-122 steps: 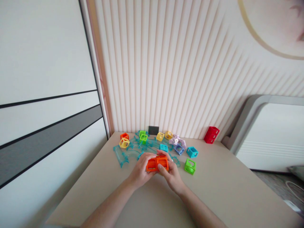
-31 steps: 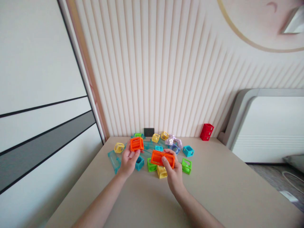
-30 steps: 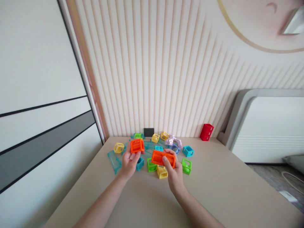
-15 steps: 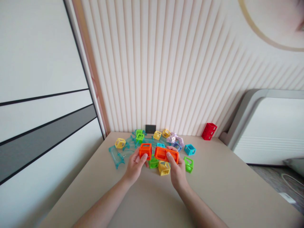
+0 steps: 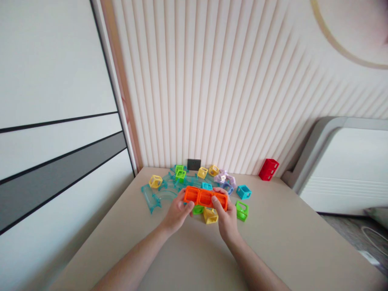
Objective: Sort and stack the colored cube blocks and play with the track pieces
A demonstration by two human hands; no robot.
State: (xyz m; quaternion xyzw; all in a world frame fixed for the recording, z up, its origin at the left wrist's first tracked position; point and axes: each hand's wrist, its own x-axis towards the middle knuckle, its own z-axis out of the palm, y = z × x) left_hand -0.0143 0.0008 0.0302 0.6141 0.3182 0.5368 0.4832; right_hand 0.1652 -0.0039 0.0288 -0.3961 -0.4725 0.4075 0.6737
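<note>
A row of three orange cube blocks with open sides is held over the table between both hands. My left hand grips the left end, thumb below the front face. The right end is in my right hand, with its thumb pressed across the front. Just beneath the row, a green cube is partly hidden, and a yellow cube rests beside it. Another green cube lies to the right of my right hand.
Clear blue track pieces spread over the table's back left, with a yellow cube among them. A stacked red block piece stands at the back right, near the ribbed wall. A blue cube sits nearer.
The single orange cube in my left hand has come against the two-cube orange piece in my right, making one row of three. The camera view has shifted slightly.
</note>
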